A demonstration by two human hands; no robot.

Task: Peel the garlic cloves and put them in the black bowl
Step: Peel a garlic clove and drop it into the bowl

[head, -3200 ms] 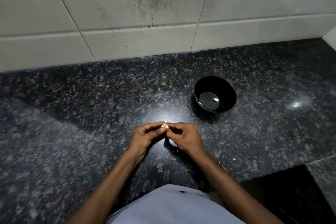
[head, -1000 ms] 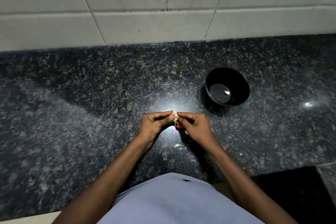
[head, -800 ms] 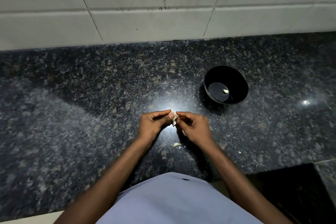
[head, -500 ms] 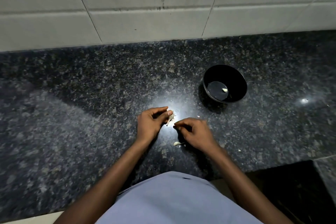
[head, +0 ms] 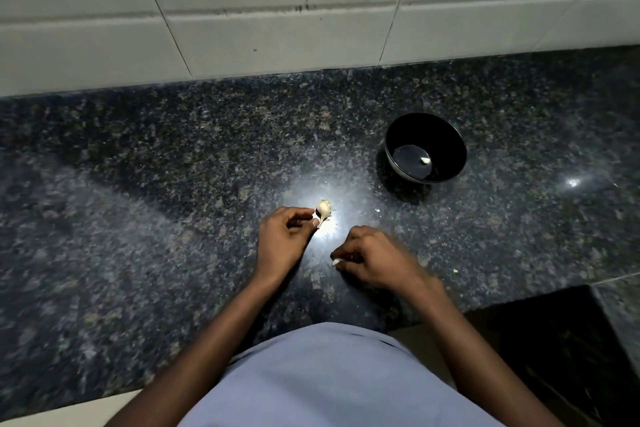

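Presently the left hand (head: 282, 239) pinches a garlic clove (head: 323, 209) between thumb and fingertips, its papery skin partly loose; the clove sits above the bright glare spot on the dark speckled tabletop (head: 138, 184). Right hand (head: 372, 258) is lower and nearer the body, well apart from the clove, fingers curled around a small pale scrap of peel (head: 336, 262) that shows at the fingertips. Whether the scrap touches the tabletop: cannot tell.

Black bowl (head: 446, 135) stands upright on the tabletop, up and to the right of both hands, near neither. One peeled clove (head: 425, 160) lies on its flat bottom, toward the right side.

Small pale flecks lie on the tabletop: one (head: 378, 210) between the bowl and the held clove, another (head: 456, 271) to the right of the right hand.

White tiled wall (head: 277, 38) runs along the tabletop's far edge, with dark stains near the top. Pale blue shirt (head: 329, 381) fills the bottom centre of the head view.
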